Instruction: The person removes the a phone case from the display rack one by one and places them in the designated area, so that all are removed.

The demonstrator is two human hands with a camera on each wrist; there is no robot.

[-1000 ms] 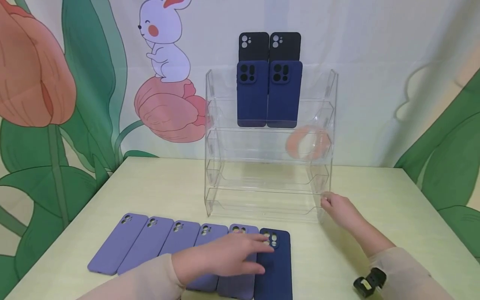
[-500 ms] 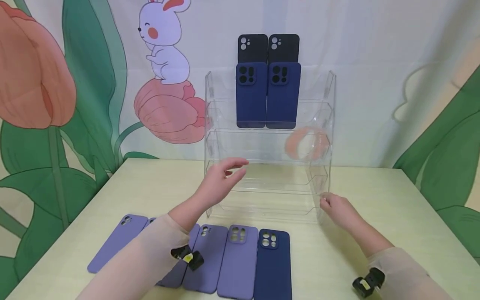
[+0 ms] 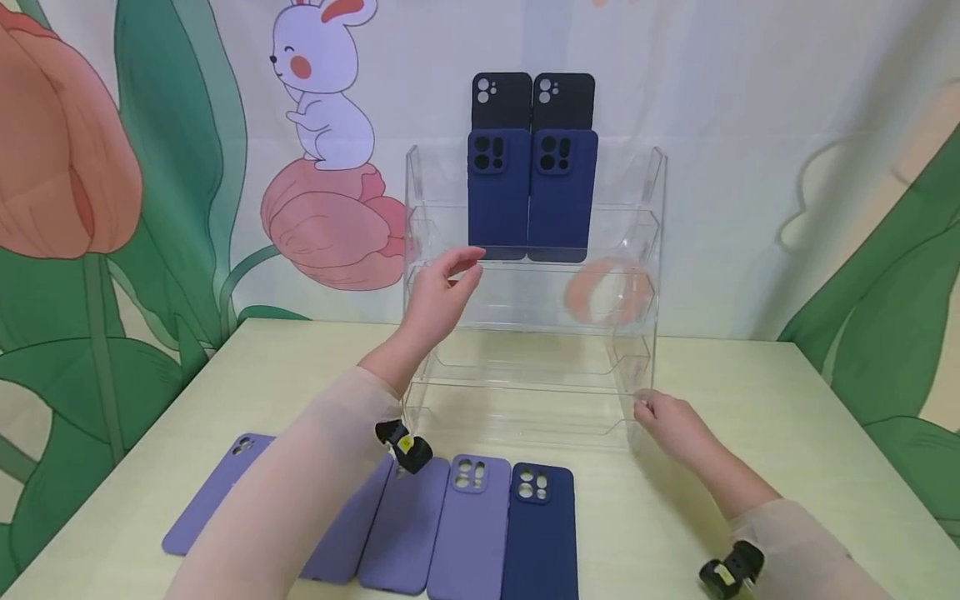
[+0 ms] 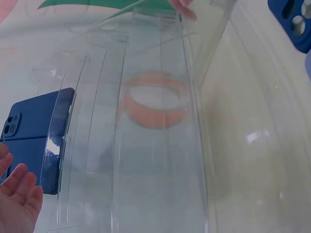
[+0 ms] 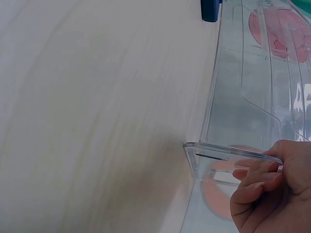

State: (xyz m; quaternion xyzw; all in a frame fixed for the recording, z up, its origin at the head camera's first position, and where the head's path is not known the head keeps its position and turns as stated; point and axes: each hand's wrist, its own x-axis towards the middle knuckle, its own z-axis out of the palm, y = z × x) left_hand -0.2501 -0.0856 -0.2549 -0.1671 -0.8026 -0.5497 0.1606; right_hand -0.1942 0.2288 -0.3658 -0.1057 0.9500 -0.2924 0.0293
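Observation:
A clear acrylic display rack (image 3: pixel 525 387) with several tiers stands on the table. Two black phone cases (image 3: pixel 501 102) lean at its top, with two blue phone cases (image 3: pixel 498 204) side by side in the tier in front. My left hand (image 3: pixel 441 292) reaches up at the rack's left side, its fingertips near the lower corner of the left blue case; in the left wrist view the fingers are loosely bent and hold nothing. My right hand (image 3: pixel 669 421) grips the rack's lower right side panel, thumb against curled fingers (image 5: pixel 257 182) in the right wrist view.
A row of purple phone cases (image 3: pixel 468 533) lies in front of the rack, partly hidden by my left sleeve. One navy phone case (image 3: pixel 540 542) ends the row on the right. A printed cloth (image 3: pixel 735 192) hangs behind the table.
My left hand has risen from above the row of cases on the table to the rack's upper tiers. My right hand has kept its grip on the rack's side.

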